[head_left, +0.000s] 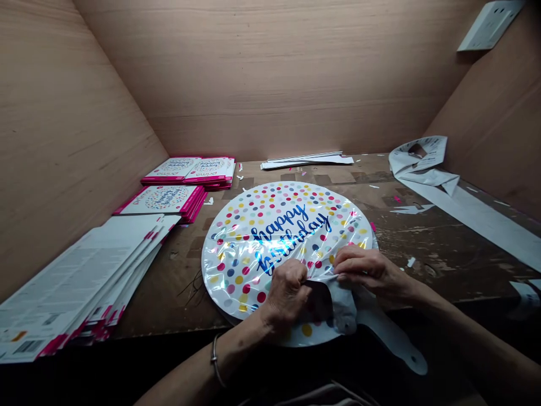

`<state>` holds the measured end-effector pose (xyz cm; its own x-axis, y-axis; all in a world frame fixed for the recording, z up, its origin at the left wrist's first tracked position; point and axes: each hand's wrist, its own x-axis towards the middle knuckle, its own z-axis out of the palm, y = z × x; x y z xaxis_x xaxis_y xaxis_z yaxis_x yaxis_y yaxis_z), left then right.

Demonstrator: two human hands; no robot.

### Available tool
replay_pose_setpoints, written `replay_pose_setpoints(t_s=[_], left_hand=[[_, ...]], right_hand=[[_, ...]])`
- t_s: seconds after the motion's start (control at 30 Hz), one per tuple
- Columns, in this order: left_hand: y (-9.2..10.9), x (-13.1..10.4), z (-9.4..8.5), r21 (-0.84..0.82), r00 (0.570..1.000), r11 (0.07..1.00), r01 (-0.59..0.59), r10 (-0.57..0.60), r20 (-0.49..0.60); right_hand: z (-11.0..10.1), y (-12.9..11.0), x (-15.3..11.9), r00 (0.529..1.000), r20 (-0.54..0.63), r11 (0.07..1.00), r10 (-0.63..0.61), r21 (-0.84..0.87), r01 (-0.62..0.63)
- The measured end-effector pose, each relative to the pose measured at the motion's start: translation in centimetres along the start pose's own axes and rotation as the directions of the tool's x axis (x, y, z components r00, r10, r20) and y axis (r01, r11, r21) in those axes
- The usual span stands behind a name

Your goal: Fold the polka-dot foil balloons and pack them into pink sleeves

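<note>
A round, flat foil balloon [236, 242] lies in front of me, white with coloured dots and blue "happy birthday" lettering. My left hand [287, 290] is closed in a fist on its near part, gripping the foil. My right hand [369, 270] pinches the foil a little to the right, its fingers pressed together. Between the hands the foil is creased and lifted, with a dark gap below. More of the same dotted foil shows underneath. A long white tail [395, 335] with a small hole at its end sticks out toward the lower right.
Pink-edged printed cards [163, 198] lie in stacks at left, with a fanned pile of white-backed cards [84, 276] nearer me. Flat white strips [306, 161] lie at the back. A twisted paper band [426, 169] runs along the right. Wooden panels [287, 79] enclose the table [389, 225]; scraps are scattered.
</note>
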<state>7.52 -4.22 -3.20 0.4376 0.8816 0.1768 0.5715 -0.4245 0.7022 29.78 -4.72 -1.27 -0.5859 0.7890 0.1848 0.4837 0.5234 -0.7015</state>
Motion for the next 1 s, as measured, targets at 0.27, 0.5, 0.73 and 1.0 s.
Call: replay_pose_setpoints(t_s=[0.27, 0.5, 0.73, 1.0], left_hand=[[1.5, 1.0, -1.2, -0.168, 0.963, 0.973, 0.155, -0.111, 0.245], [0.7, 2.5, -1.3, -0.365, 0.946, 0.874, 0.321, -0.313, 0.081], [1.0, 2.4, -1.2, -0.424, 0.949, 0.85, 0.314, -0.282, 0.138], [1.5, 2.8, -1.7, -0.445, 0.958, 0.848, 0.287, -0.259, 0.124]], right_hand=[[1.6, 0.7, 1.8, 0.979, -0.177, 0.95, 0.097, -0.277, -0.144], [0.7, -1.5, 1.2, 0.76, -0.616, 0.949, -0.208, -0.314, 0.005], [0.4, -3.1, 0.3, 0.958, -0.13, 0.849, -0.255, -0.505, 0.158], [1.3, -4.3, 0.1, 0.919, 0.025, 0.615, -0.394, -0.736, 0.283]])
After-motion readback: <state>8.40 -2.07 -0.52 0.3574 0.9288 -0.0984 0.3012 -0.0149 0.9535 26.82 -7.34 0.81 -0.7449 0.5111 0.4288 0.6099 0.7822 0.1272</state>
